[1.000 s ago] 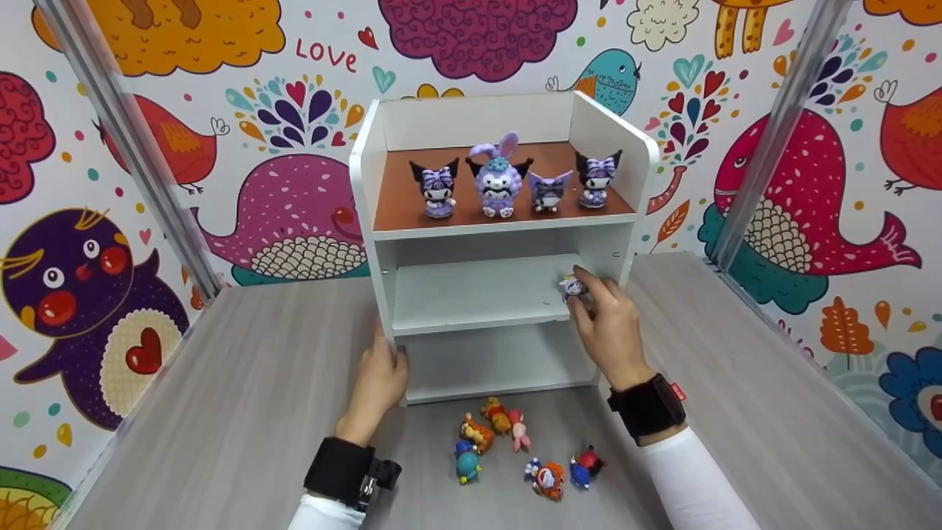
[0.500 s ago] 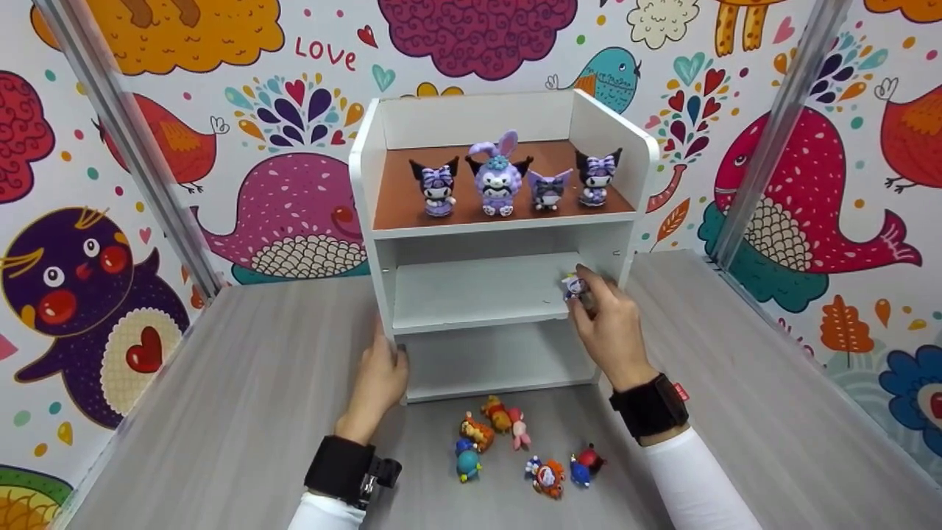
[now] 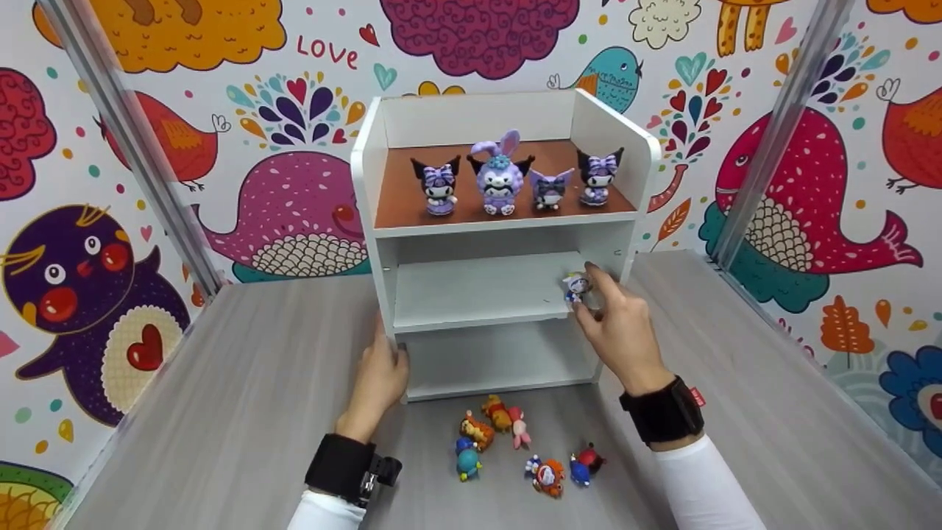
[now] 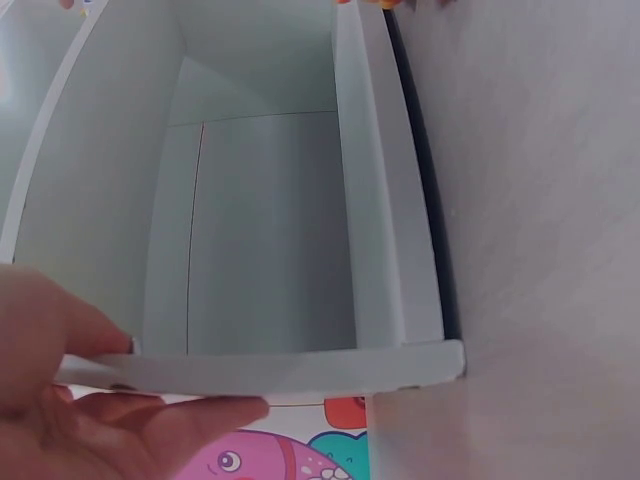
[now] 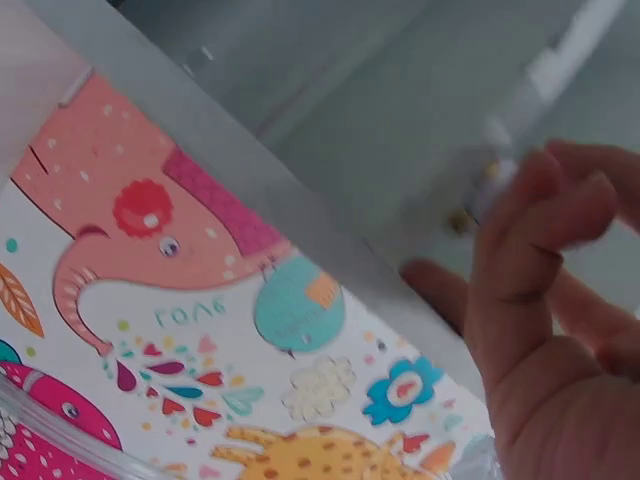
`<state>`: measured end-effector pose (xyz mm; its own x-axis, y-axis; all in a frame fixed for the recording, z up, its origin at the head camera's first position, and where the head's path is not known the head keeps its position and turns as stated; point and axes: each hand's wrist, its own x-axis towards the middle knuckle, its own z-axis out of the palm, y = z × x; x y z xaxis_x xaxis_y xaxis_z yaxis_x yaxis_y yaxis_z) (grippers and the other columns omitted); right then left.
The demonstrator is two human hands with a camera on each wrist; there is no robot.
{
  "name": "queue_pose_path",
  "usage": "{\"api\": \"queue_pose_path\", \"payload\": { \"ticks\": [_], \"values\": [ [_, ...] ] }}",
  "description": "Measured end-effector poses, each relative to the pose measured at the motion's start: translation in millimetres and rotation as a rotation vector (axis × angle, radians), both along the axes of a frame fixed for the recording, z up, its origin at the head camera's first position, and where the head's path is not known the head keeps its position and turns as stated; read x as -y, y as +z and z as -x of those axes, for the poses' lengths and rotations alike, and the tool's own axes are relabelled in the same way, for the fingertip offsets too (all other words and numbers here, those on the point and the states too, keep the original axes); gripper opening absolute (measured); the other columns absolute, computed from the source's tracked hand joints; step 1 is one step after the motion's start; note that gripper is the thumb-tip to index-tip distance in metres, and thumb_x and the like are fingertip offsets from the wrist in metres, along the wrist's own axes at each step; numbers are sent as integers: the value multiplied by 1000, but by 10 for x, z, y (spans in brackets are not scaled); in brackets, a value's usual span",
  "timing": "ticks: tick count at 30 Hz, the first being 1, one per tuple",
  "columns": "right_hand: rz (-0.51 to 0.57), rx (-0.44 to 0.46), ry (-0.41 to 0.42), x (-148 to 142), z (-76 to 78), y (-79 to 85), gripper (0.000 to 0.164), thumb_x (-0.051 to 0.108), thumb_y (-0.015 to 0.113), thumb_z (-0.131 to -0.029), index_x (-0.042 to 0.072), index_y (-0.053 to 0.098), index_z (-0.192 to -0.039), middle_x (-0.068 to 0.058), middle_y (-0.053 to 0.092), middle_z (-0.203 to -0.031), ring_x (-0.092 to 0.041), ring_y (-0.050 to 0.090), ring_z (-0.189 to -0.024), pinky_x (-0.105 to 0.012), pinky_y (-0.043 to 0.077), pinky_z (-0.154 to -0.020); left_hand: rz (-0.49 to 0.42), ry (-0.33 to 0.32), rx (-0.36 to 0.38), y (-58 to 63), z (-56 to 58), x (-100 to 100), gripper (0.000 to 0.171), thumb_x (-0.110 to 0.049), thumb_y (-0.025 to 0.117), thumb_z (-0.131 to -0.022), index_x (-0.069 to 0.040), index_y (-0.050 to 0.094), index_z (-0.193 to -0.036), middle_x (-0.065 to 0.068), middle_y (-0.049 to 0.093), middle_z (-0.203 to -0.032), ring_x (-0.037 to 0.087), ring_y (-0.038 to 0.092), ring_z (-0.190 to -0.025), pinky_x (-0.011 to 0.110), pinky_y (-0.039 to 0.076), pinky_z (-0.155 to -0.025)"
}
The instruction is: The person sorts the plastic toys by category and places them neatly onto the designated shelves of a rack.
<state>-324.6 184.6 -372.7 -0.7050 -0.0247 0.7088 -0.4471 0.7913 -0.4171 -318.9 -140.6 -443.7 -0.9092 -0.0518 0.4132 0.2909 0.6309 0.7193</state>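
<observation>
In the head view, a white shelf unit point(image 3: 471, 291) stands between my hands. My left hand point(image 3: 381, 372) grips its left side panel, thumb inside and fingers outside, as the left wrist view shows on the panel point(image 4: 270, 374). At the right end of the middle shelf stands a small white-and-blue toy figurine point(image 3: 576, 287) with a yellow top. My right hand point(image 3: 622, 331) is beside it, index finger and thumb spread apart around its right side. In the right wrist view that hand point(image 5: 560, 320) hides most of the figurine.
Several purple-and-black figurines, such as a rabbit-eared one point(image 3: 499, 177), stand on the brown top shelf. On the table point(image 3: 272, 383) before the unit lie several small figurines, among them an orange one point(image 3: 546, 476), a teal one point(image 3: 467, 464) and a pink one point(image 3: 519, 427).
My right hand has drawn slightly to the right and its fingers have spread away from the figurine, which stays on the middle shelf. The left hand has not moved.
</observation>
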Motion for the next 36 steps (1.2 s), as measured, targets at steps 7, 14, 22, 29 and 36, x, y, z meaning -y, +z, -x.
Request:
{"api": "queue_pose_path", "payload": {
  "ticks": [7, 14, 22, 29, 36],
  "values": [
    [-56, 80, -12, -105, -261, 215, 26, 10, 76, -87, 1, 74, -112, -18, 76, -81, -13, 58, -49, -23, 45, -48, -6, -1, -4, -7, 8, -17, 68, 6, 50, -94, 5, 20, -155, 41, 65, -108, 40, 71, -75, 48, 54, -62],
    [-278, 182, 271, -146, -493, 273, 7, 8, 75, -86, 6, 78, -92, -5, 76, -80, -10, 66, -65, -24, 55, -59, -7, -11, -5, -6, 7, -42, 69, 5, 51, -93, 4, 20, -155, 42, 65, -106, 40, 71, -74, 49, 55, -62],
    [-629, 564, 637, 296, -529, -116, 19, 19, 77, -85, 9, 76, -100, -4, 76, -89, -7, 66, -73, -18, 52, -66, -15, -20, -13, -1, 8, -23, 68, 6, 49, -93, 5, 19, -155, 38, 67, -95, 33, 68, -64, 43, 53, -56],
    [-709, 726, 609, 475, -549, -311, 22, 21, 87, -73, 12, 78, -91, 3, 75, -82, -1, 59, -66, -18, 48, -61, -29, -34, -20, -49, -2, -8, 66, 6, 48, -95, 5, 19, -155, 35, 67, -96, 37, 71, -78, 44, 53, -61],
    [-776, 814, 489, 577, -588, -416, 31, 16, 93, -59, 17, 76, -85, 9, 71, -77, -3, 55, -62, -21, 47, -59, -30, -31, -31, -14, -1, 9, 68, 5, 49, -94, 4, 19, -155, 37, 67, -95, 35, 70, -74, 43, 52, -59]
  ]
}}
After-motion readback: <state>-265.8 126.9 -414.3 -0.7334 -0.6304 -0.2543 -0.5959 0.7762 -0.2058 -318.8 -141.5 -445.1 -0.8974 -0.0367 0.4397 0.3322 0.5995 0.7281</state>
